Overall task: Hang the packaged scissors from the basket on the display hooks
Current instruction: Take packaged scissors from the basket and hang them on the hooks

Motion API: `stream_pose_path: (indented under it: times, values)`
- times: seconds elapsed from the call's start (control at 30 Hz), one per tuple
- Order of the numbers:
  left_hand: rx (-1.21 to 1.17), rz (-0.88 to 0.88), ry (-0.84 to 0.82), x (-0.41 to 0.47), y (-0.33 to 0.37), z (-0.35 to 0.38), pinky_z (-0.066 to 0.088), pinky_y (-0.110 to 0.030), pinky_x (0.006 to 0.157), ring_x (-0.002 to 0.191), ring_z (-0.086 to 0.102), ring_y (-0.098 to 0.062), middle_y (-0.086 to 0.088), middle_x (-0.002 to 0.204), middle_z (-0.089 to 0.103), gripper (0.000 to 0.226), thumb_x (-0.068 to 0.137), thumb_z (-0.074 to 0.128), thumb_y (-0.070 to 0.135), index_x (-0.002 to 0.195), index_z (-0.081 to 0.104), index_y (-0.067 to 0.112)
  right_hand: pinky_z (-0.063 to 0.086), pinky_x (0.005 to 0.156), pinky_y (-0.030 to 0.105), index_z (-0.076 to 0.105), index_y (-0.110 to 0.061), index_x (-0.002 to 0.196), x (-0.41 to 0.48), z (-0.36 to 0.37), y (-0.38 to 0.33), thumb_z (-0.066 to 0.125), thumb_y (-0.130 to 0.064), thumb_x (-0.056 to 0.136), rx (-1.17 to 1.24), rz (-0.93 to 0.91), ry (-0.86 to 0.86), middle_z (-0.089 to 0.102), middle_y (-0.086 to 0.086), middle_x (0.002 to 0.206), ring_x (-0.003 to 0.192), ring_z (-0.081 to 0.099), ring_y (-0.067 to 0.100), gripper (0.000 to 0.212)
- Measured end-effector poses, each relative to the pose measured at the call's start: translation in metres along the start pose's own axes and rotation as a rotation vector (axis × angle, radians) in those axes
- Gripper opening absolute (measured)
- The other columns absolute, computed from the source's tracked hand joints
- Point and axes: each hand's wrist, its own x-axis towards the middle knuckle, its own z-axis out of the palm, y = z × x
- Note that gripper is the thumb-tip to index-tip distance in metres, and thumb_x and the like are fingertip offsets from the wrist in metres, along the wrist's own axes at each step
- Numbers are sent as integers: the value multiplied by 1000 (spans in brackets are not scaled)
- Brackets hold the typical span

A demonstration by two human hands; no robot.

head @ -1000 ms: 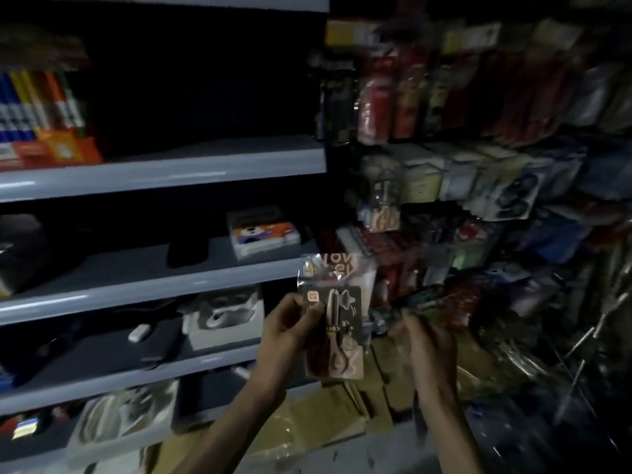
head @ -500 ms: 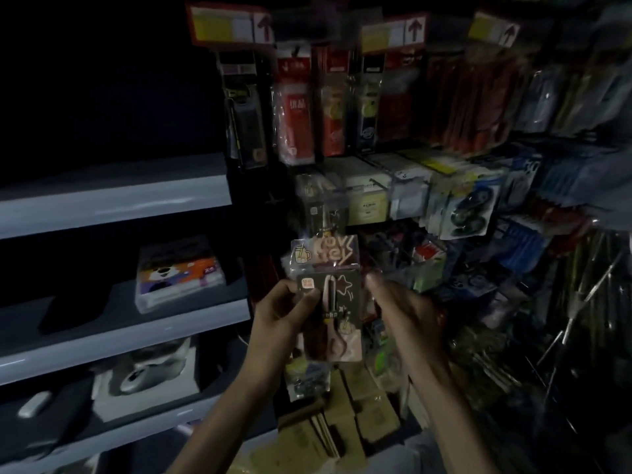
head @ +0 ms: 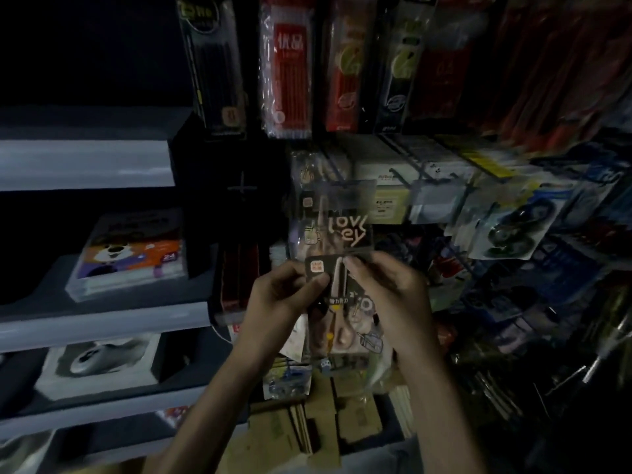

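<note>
Left hand (head: 277,295) is pinching the left edge of the packaged scissors (head: 338,302), thumb lying over the dark card by the orange logo. Right hand (head: 386,289) is gripping the right edge, fingers curled onto the card's top. The pack is standing upright between both hands, its clear lettered header rising above the fingers. Whether it's touching a hook, I can't tell. Just above, a matching pack (head: 307,200) is hanging. Higher up, red pen packs (head: 290,73) are dangling. Left of the grip, a cartoon-dog box (head: 133,251) is sitting on a grey shelf (head: 102,323). Below the wrists, cardboard cartons (head: 307,429) are lying.
</note>
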Motion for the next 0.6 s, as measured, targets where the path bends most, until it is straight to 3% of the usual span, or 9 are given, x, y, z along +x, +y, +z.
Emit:
stream_pose_path:
  times: [0.13,0.23,0.4,0.5,0.6]
  values:
    - [70,-31,57,7,-1,3,61,-35,76,89,75,-22,-12,97,77,14,102,64,12,111,72,5,59,84,32,78,-18,102,3,-11,15,71,-18,96,4,-6,69,79,-3,98,98,74,15,9]
    - [175,67,183,19,7,4,60,-29,76,94,76,-15,-4,102,78,21,102,65,13,123,67,12,59,83,34,79,-20,99,9,-23,21,71,-17,96,7,17,71,79,-2,96,96,74,17,9]
    - [213,211,335,41,36,27,61,-29,83,95,73,-14,-4,103,75,18,102,67,18,119,69,14,56,80,32,78,-22,102,32,-39,20,70,-32,97,-3,37,84,79,-3,95,95,74,18,13]
    - [170,232,362,46,47,44,55,-33,74,81,65,-18,-16,92,71,17,103,67,20,106,72,4,51,78,18,75,-25,100,46,-39,15,68,-24,99,-29,-42,101,76,-12,94,92,70,2,7]
    - [81,268,379,43,56,52,46,-36,71,77,55,-24,-19,83,61,31,108,59,26,103,70,-3,51,80,18,74,-23,103,55,-35,13,69,-20,98,-51,-101,63,76,-10,99,97,71,4,7]
